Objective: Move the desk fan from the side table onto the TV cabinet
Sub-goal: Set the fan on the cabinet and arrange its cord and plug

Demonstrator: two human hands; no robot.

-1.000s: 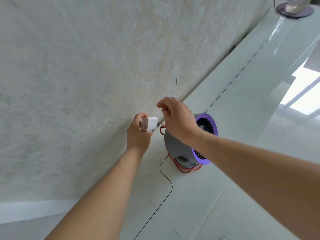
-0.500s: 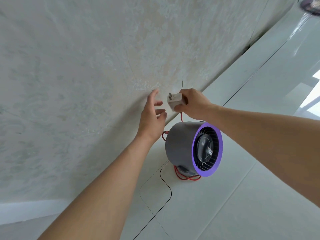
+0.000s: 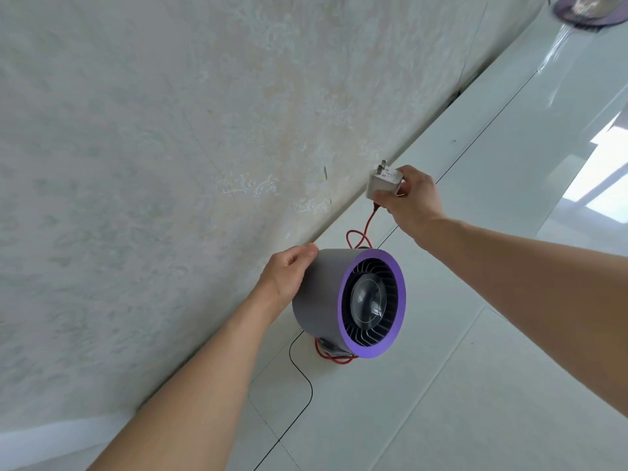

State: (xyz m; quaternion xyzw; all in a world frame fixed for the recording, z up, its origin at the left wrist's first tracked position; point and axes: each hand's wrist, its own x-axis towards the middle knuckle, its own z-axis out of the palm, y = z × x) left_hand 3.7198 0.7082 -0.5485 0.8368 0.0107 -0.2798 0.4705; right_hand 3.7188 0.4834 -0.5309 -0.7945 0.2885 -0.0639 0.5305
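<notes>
The desk fan (image 3: 350,300) is a grey drum with a purple front ring and dark grille. It stands on the glossy white TV cabinet (image 3: 424,385) close to the wall. My left hand (image 3: 289,273) grips the back of its grey housing, thumb on top. Beyond the fan, my right hand (image 3: 413,200) holds the white plug adapter (image 3: 384,183) in the air, prongs pointing up toward the wall. A red cable (image 3: 362,234) runs from the adapter down behind the fan, and more of it loops under the fan's base.
A textured pale wall (image 3: 170,164) rises right behind the cabinet. A purple round base with a clear object (image 3: 588,11) stands at the far right end of the cabinet top. Thin black seam lines cross the surface.
The adapter passed from my left hand to my right, which carried it right and away from the fan. My left hand dropped from the air onto the fan's housing.
</notes>
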